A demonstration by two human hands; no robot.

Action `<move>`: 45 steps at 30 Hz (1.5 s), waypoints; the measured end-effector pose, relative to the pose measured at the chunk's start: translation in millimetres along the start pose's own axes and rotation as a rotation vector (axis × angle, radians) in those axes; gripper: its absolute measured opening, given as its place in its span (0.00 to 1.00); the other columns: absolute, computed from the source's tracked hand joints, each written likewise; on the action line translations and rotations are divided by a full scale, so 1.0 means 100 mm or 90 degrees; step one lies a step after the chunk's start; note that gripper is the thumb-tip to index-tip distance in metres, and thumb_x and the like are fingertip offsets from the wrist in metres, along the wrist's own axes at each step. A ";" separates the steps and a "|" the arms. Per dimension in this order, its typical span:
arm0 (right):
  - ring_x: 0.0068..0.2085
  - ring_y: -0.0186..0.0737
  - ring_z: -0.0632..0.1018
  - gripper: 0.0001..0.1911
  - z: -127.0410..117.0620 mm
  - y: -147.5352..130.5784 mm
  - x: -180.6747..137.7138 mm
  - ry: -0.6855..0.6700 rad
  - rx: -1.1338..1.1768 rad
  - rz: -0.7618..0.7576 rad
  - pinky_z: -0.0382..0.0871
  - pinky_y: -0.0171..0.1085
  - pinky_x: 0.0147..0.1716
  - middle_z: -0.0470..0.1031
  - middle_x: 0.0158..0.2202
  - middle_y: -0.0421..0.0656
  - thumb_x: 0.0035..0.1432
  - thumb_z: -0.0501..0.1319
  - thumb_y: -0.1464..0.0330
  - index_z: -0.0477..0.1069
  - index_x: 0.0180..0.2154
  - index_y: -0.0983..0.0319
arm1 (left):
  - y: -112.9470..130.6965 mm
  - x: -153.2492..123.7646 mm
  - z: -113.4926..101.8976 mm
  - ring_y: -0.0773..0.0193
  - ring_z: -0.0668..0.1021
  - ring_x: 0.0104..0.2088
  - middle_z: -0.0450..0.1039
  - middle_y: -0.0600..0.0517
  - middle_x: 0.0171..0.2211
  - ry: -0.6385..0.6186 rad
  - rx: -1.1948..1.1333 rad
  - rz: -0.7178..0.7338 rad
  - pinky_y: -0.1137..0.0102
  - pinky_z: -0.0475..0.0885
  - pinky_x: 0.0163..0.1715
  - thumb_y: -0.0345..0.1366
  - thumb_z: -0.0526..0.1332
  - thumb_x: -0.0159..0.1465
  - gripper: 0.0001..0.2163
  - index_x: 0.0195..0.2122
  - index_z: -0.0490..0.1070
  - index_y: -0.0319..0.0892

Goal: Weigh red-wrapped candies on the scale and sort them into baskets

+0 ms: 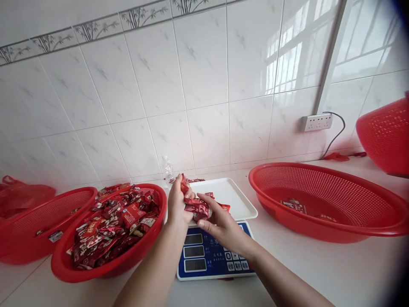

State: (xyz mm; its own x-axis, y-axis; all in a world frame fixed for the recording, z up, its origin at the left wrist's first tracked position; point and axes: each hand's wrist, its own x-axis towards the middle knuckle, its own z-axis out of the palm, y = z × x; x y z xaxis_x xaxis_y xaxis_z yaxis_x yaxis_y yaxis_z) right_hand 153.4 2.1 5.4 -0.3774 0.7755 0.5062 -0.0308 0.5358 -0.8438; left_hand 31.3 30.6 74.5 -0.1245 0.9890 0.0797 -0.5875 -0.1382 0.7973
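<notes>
My left hand [178, 202] is closed around several small red snack packets [195, 204] above the front of a scale's white tray [244, 204]. One packet sticks up between its thumb and fingers. My right hand [222, 224] curls in from the other side, its thumb and fingers closed on packets in the same bunch. Part of the tray is hidden behind both hands. Below them is the scale's blue panel [217, 256] with dark displays and keys. To the left, a red basket [60, 266] is heaped with similar packets.
An oval red basket [319, 230] at right holds a few packets. Another red basket [19, 238] and a red plastic bag [28, 194] lie far left. A clear bottle [168, 169] stands by the tiled wall. A power strip [318, 122] with a cable and a tilted red basket [386, 132] are at right.
</notes>
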 end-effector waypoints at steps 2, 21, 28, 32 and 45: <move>0.52 0.44 0.72 0.28 0.02 0.02 0.00 0.051 -0.033 -0.002 0.68 0.43 0.49 0.67 0.55 0.47 0.59 0.57 0.58 0.56 0.58 0.56 | -0.16 -0.02 -0.01 0.76 0.56 0.12 0.50 0.63 0.13 0.040 0.029 0.013 0.79 0.56 0.14 0.49 0.56 0.59 0.16 0.24 0.56 0.44; 0.28 0.32 0.71 0.20 -0.48 0.21 0.20 0.502 0.122 0.030 0.66 0.32 0.23 0.74 0.36 0.44 0.51 0.62 0.54 0.71 0.41 0.60 | -0.02 0.21 -0.46 0.64 0.70 0.22 0.66 0.58 0.20 -0.173 0.843 0.163 0.72 0.60 0.24 0.46 0.53 0.63 0.11 0.38 0.64 0.45; 0.27 0.31 0.71 0.19 -0.45 0.26 0.19 0.464 0.079 0.033 0.66 0.32 0.23 0.74 0.34 0.41 0.52 0.62 0.54 0.71 0.41 0.58 | -0.09 0.28 -0.59 0.58 0.76 0.33 0.77 0.48 0.35 -0.245 1.084 0.117 0.70 0.62 0.29 0.41 0.52 0.63 0.12 0.43 0.71 0.46; 0.27 0.31 0.71 0.19 -0.44 0.26 0.18 0.451 0.051 0.020 0.66 0.32 0.23 0.73 0.33 0.41 0.52 0.62 0.54 0.71 0.41 0.58 | -0.17 0.35 -0.64 0.57 0.76 0.35 0.76 0.46 0.37 -0.253 1.068 0.139 0.70 0.63 0.32 0.37 0.57 0.60 0.14 0.47 0.70 0.44; 0.36 0.39 0.76 0.15 -0.36 0.20 0.13 0.444 -0.102 -0.063 0.72 0.39 0.35 0.76 0.40 0.43 0.55 0.60 0.58 0.70 0.43 0.57 | -0.04 0.13 -0.39 0.60 0.75 0.34 0.73 0.47 0.32 -0.360 0.605 0.037 0.69 0.69 0.32 0.51 0.51 0.63 0.20 0.39 0.72 0.40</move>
State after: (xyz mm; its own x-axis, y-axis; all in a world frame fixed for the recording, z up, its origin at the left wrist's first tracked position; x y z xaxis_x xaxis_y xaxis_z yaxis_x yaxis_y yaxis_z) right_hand 180.6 35.2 1.4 0.3000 0.7251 0.6198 0.1227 0.6150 -0.7789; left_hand 1.3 41.8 49.0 0.3938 0.8970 0.2009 0.2905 -0.3288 0.8986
